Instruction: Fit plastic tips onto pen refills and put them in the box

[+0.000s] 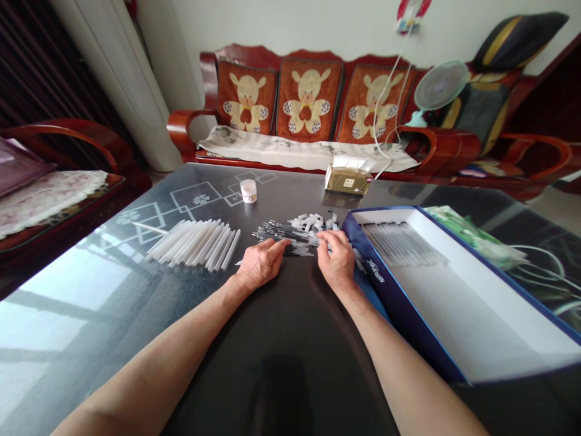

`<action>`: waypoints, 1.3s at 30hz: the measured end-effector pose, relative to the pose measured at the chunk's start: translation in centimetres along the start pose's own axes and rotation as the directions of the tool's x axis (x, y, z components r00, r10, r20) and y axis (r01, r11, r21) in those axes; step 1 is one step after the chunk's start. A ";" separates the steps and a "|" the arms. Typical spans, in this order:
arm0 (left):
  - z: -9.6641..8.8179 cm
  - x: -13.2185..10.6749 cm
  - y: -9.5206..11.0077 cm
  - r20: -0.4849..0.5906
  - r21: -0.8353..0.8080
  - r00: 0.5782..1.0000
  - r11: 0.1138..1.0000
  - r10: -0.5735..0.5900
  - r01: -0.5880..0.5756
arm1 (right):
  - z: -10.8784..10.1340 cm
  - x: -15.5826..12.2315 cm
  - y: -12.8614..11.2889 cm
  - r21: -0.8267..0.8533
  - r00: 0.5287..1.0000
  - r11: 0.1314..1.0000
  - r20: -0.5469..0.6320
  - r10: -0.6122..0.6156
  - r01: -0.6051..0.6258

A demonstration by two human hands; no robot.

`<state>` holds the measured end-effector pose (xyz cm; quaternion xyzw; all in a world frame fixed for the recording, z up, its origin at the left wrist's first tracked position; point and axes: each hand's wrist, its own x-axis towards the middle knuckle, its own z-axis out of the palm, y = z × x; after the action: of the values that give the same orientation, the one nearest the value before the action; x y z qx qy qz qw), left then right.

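Note:
My left hand [263, 264] is closed above the near edge of a pile of dark, thin pen refills [276, 230]. A pale tip shows at its left side, but I cannot tell whether the hand holds that piece. Thumb and forefinger of my right hand [336, 259] are pinched together by a heap of small white pen caps [313, 221]; what they hold, if anything, is too small to make out. Left of my left hand lies a row of white pen barrels [195, 242], side by side.
An open blue box [408, 315] with a white inside stands at right, a row of clear pens [399, 242] in it. Farther back are a small round tub [249, 191] and a tissue box [347, 179]. A green-and-white packet [476, 236] and white cables lie beyond the blue box.

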<state>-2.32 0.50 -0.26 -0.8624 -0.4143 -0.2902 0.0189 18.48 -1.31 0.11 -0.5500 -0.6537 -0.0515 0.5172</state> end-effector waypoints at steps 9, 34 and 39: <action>0.2 0.0 -0.2 0.007 -0.013 1.000 1.000 -0.017 0.017 | -1.3 0.9 3.6 -0.221 0.988 0.973 0.119 0.095 -0.067; 0.4 0.0 0.0 0.045 -0.049 0.998 0.998 0.032 -0.030 | -4.0 0.1 0.5 -0.610 0.878 0.789 0.417 0.235 0.078; 0.7 0.0 0.0 -0.006 -0.095 1.000 0.995 0.019 -0.020 | -2.9 1.1 -1.1 -0.193 0.898 0.961 0.359 0.255 -0.196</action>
<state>-1.97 0.70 -0.87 -0.8657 -0.3915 -0.3114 -0.0181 19.54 -2.86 2.75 -0.6595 -0.6673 0.0671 0.3396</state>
